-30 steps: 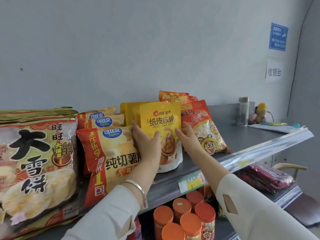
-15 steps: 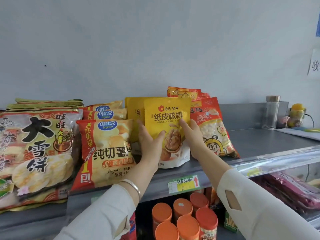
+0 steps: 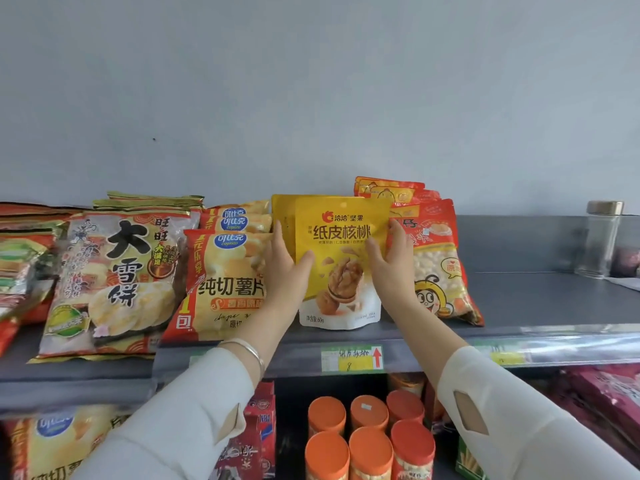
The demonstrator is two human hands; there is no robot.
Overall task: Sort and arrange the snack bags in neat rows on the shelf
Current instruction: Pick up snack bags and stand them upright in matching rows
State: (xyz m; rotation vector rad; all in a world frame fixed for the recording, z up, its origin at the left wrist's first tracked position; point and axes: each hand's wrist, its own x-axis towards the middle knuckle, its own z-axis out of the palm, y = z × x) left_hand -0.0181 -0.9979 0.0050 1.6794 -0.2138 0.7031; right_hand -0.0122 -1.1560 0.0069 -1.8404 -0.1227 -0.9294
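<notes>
Your left hand (image 3: 287,271) and right hand (image 3: 391,268) each pinch a side of the yellow walnut pouch (image 3: 341,237), thumbs on its front, upright at centre frame on the grey shelf (image 3: 536,299), between the chip bag (image 3: 221,282) and the red snack bag (image 3: 440,268).

A small grocery shop.
Bright printed foil snack bags (image 3: 341,220) line a grey metal shelf (image 3: 536,299) edged with a handwritten yellow price label (image 3: 351,359); orange-lidded canisters (image 3: 369,441) stand below.
</notes>
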